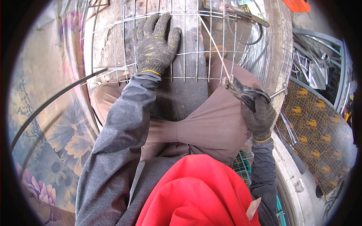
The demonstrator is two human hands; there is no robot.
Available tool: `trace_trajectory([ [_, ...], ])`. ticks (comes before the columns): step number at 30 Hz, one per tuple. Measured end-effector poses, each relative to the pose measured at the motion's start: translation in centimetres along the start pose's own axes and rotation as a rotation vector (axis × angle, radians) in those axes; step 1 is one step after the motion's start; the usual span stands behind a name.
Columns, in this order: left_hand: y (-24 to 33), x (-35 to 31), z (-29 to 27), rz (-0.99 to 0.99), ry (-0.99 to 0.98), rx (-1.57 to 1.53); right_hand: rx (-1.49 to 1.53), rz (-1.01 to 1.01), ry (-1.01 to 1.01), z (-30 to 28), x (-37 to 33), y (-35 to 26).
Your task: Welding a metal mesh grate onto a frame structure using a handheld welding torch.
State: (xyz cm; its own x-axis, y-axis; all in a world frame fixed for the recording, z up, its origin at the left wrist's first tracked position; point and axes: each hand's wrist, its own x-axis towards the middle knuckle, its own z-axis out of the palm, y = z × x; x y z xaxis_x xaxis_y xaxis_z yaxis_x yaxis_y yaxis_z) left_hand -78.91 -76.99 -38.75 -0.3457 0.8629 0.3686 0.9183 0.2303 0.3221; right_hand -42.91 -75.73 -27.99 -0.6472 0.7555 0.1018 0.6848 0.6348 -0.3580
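My left hand [154, 47], in a grey knit glove with a yellow cuff edge, lies flat with fingers spread on a grid of thin metal rods [184, 64]. Its fingertips reach the paired cross rods at the far side. My right hand [260, 118], gloved alike, is closed around a dark welding electrode holder [243, 91] beside my right knee. A thin welding electrode [213, 45] sticks out of the holder's jaws, slanting up and left over the grid. The electrode's far end is near the paired rods; whether it touches them I cannot tell.
Beneath the grid is a dark board [181, 98] between my legs. A metal clamp [247, 16] with a black cable rests at the far right. Bundled thin rods [260, 47] lie nearby. Leftward, a curved dark rod [56, 92] crosses a flowered sheet [49, 124]. Patterned brown board [313, 128] stands right.
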Motion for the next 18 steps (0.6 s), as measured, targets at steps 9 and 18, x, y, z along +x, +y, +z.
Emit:
trace_trajectory([
  [9, 0.01, -0.06, 0.03, -0.004, -0.032, 0.014, -0.041, -0.015, -0.016, 0.36, -0.52, 0.70],
  [18, 0.26, -0.14, -0.30, -0.074, -0.090, -0.125, -0.056, -0.017, -0.056, -0.03, -0.52, 0.60],
])
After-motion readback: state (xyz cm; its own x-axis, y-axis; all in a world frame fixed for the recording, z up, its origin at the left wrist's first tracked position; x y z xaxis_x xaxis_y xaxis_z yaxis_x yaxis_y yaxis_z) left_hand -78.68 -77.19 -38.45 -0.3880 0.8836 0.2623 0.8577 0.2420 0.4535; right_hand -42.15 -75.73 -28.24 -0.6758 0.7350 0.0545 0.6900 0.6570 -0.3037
